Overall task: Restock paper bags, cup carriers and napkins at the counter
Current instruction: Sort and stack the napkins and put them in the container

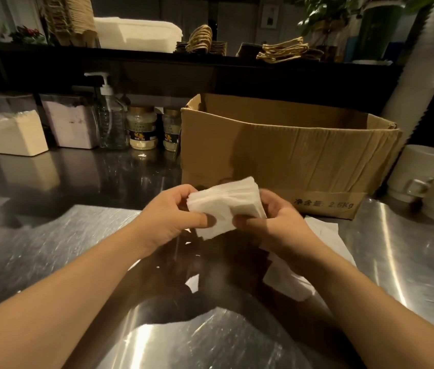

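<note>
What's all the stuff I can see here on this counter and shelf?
napkin stack: one, white, held above the steel counter
cardboard box: one, brown, open, behind the hands
loose paper: white, on counter under right arm
pump bottle: one, clear, back left
jars: two, pale, beside bottle
tubs: two, powder-filled, far left
mugs: white, stacked, right edge
paper bags: brown, on shelf
left hand, right hand: gripping the napkins

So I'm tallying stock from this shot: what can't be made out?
- Cardboard box contents: head view, hidden by its near wall.
- Napkin stack count: too fine, ends covered by the left hand and right hand.
- Jar labels: too small.
</note>
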`<state>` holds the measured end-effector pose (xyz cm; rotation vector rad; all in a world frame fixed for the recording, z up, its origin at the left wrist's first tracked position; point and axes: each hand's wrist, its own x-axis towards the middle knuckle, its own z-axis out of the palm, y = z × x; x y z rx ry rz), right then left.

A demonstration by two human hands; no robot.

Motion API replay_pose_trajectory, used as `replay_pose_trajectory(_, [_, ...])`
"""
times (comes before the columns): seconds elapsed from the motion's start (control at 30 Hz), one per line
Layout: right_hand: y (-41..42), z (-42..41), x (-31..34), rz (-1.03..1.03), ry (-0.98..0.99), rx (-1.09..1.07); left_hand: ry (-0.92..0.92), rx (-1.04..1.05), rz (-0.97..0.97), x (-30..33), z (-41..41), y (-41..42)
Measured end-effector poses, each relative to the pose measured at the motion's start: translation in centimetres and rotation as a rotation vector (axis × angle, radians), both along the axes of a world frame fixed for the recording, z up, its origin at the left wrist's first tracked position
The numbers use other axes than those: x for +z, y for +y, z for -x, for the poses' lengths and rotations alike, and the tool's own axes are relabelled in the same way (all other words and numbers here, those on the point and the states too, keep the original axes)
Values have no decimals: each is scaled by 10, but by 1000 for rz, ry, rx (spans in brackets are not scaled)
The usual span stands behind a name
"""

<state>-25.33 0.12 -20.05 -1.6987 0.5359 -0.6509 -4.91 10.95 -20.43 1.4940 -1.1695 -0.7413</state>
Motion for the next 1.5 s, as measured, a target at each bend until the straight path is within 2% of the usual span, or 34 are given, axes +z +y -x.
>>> replay_pose_trajectory(0.07, [0, -1, -5, -8, 128, 29, -18, -5, 2, -4, 1, -2])
replay_pose_trajectory(0.17, [4, -6, -4, 246, 291, -161, -94, 72, 13, -9, 0, -4])
replay_pose_trajectory(0.23, [3, -4, -3, 397, 334, -301, -101, 85, -3, -11, -6, -5])
replay_pose_trajectory(0.4, [1, 3, -4, 491, 353, -279, -193, 49, -43, -14, -6, -5])
replay_pose_trajectory(0.83, [-8, -3, -15, 443, 309, -311, -184, 40, -14, -16, -2, -8])
replay_pose_trajectory(1.27, [-8, -3, -17, 260, 205, -280, -177, 10, -38, -15, -3, -7])
replay_pose_trajectory(1.5, [-10, -7, -17, 318, 266, -313, -189, 23, -25, -15, -5, -7])
